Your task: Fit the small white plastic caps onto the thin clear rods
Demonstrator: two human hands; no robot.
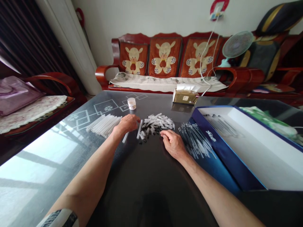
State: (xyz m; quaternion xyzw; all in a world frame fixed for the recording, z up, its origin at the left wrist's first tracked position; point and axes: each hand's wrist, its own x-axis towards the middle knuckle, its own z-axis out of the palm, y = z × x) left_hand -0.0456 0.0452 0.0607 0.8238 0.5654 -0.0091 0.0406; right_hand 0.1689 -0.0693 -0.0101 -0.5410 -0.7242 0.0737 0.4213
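While both bare hands rest on a dark, glossy counter [142,189], a heap of short white plastic caps [158,122] lies by their fingertips. Left of the heap, the left hand [126,123] curls knuckles-up, its fingers hiding whatever they may pinch; a slim white tube [139,129] lies just beside them. At the heap's near right edge, the right hand [172,143] is loosely curled, its grip equally hard to make out. Farther left sits a bundle of smooth white tubes [104,124]; farther right, thin clear rods [194,140] lie against a blue cardboard box [222,151], cut off by the frame.
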